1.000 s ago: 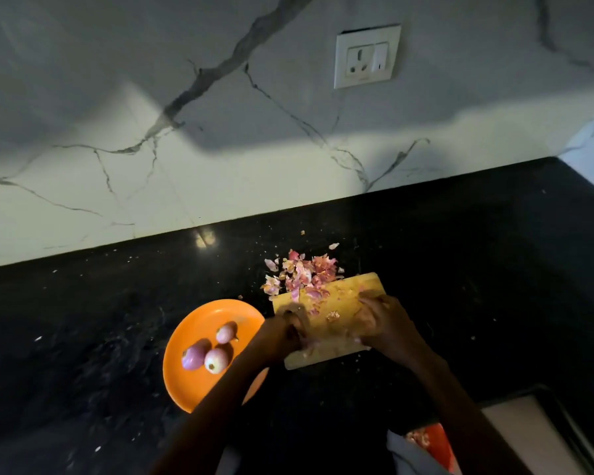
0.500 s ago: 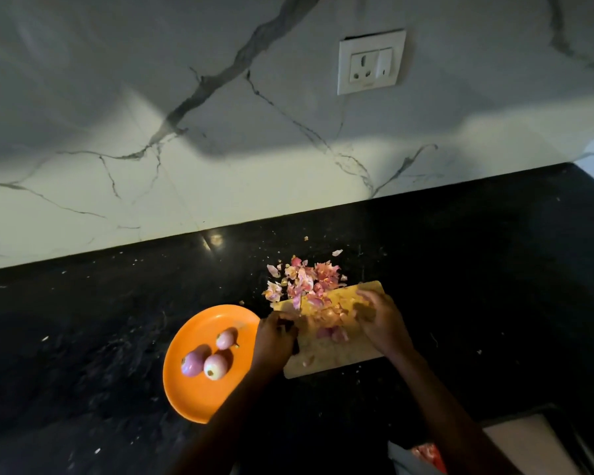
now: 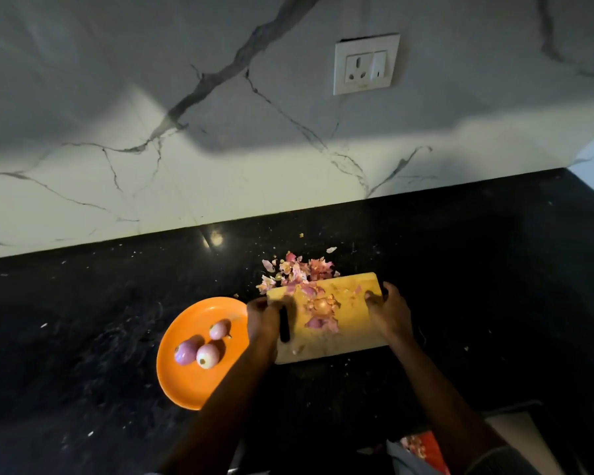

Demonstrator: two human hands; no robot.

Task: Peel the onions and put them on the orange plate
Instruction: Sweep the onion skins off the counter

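Three peeled onions (image 3: 207,355) lie together on the orange plate (image 3: 186,389), which sits on the black counter left of the wooden cutting board (image 3: 350,337). My left hand (image 3: 263,320) grips the board's left edge, with a black handle (image 3: 284,327) under its fingers. My right hand (image 3: 388,310) grips the board's right edge. Loose onion peels (image 3: 319,310) lie on the middle of the board. A bigger heap of peels (image 3: 295,269) sits on the counter just behind the board's far edge.
The marble backsplash rises right behind the counter, with a white wall socket (image 3: 367,63) above the board. A red and white object (image 3: 422,450) shows at the bottom edge. Small crumbs dot the black counter (image 3: 494,269).
My right hand has moved from the board's top to its right edge and now grips it. My left hand stays at the left edge. Peels on the board are now uncovered.
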